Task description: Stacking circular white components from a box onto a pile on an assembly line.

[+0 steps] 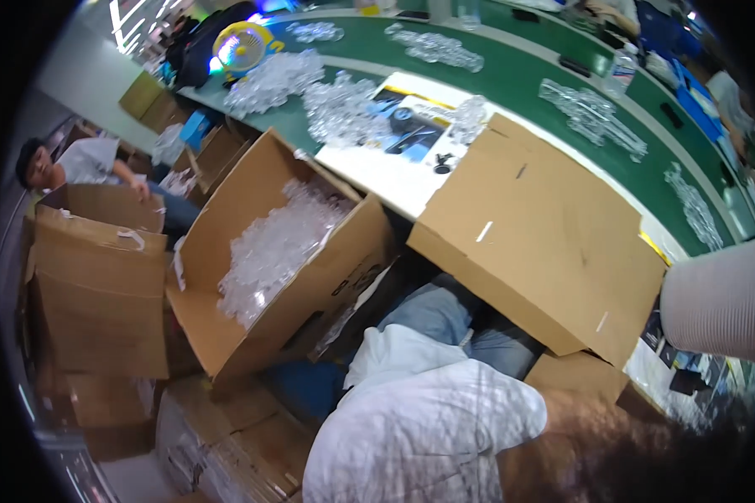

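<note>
Neither of my hands shows. My right arm (583, 427) reaches from a white sleeve toward the lower right, where it goes dark and blurred, so its hand is hidden. Nearest to that arm are a closed cardboard box (545, 239), lying over the table's near edge, and a smaller cardboard piece (579, 377) below it. Left of my knees, a tilted open cardboard box (218, 335) holds a heap of clear plastic parts (281, 243). A printed sheet or flat package (411, 121) lies on the white work surface (356, 168) beyond.
Clear plastic pieces (591, 117) lie along the green table (512, 84). A yellow fan (242, 49), a water bottle (622, 67) and a white ribbed container (713, 302) stand around. At left, another person (84, 163) is behind a tall carton (101, 293). A plastic-wrapped carton (226, 436) sits lower left.
</note>
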Demonstrator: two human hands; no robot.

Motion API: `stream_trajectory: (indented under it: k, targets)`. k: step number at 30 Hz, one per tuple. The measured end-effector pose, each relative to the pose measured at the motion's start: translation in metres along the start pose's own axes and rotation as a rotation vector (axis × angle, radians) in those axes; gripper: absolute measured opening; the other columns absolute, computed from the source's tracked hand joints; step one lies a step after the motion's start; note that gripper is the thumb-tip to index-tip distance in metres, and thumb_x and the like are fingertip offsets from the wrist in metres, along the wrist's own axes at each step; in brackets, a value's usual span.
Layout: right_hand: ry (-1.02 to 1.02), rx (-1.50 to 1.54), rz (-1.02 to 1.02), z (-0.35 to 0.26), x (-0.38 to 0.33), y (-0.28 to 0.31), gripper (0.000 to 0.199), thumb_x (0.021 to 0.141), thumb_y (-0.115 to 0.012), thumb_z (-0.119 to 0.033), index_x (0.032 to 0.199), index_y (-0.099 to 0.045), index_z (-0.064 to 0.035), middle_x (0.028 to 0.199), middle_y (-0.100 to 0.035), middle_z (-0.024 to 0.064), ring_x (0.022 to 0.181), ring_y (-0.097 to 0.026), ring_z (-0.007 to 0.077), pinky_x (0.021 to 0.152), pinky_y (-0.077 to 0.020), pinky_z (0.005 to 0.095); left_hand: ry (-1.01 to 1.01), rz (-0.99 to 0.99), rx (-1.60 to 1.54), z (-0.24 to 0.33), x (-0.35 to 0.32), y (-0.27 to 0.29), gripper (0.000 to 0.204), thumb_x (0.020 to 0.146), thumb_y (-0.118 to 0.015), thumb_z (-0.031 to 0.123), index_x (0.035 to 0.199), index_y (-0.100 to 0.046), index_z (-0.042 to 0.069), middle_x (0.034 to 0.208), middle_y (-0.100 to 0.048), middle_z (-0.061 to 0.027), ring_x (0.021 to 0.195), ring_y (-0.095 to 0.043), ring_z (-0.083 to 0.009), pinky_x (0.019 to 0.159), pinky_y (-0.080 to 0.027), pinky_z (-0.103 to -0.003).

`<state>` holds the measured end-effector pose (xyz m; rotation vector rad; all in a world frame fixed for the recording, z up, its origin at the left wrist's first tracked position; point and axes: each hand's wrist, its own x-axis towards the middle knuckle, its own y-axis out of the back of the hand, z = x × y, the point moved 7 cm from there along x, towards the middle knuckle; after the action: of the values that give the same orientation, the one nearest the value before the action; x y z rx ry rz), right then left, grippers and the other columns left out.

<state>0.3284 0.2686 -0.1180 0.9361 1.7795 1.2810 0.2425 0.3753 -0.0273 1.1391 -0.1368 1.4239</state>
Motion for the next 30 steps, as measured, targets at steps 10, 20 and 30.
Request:
stream_trajectory:
  k: [10, 20, 30]
  targets:
    - [-0.175, 0.062, 0.029, 0.006, -0.038, -0.018, 0.030, 0.087, -0.060, -0.010, 0.114, -0.063, 0.0028, 0.106, -0.064, 0.0278, 0.103, -0.060, 0.0429, 0.090, -0.0482, 0.0477, -0.006, 0.179, -0.174, -0.004, -0.020, -0.019, 0.025, 0.074, -0.057, 0.029, 0.060, -0.068, 0.012, 0.069, -0.066, -0.0100, 0.073, -0.062, -0.0310, 0.064, -0.046, -0.045]
    - [-0.236, -0.284, 0.044, -0.026, -0.083, 0.018, 0.014, 0.078, -0.063, -0.011, 0.074, -0.061, 0.0019, 0.073, -0.063, 0.0253, 0.071, -0.062, 0.0449, 0.065, -0.0485, 0.0535, -0.191, -0.038, -0.019, 0.028, -0.005, 0.038, 0.024, 0.075, -0.056, 0.025, 0.061, -0.067, 0.009, 0.067, -0.063, -0.0106, 0.070, -0.062, -0.0286, 0.062, -0.049, -0.043]
    - [-0.447, -0.074, 0.278, 0.010, -0.098, 0.046, 0.011, 0.066, -0.065, -0.010, 0.070, -0.064, 0.0000, 0.070, -0.062, 0.0270, 0.069, -0.063, 0.0436, 0.065, -0.0498, 0.0510, -0.148, -0.043, -0.060, 0.012, -0.014, 0.037, 0.018, 0.080, -0.059, 0.020, 0.069, -0.059, 0.006, 0.074, -0.058, -0.0112, 0.074, -0.056, -0.0302, 0.067, -0.044, -0.043]
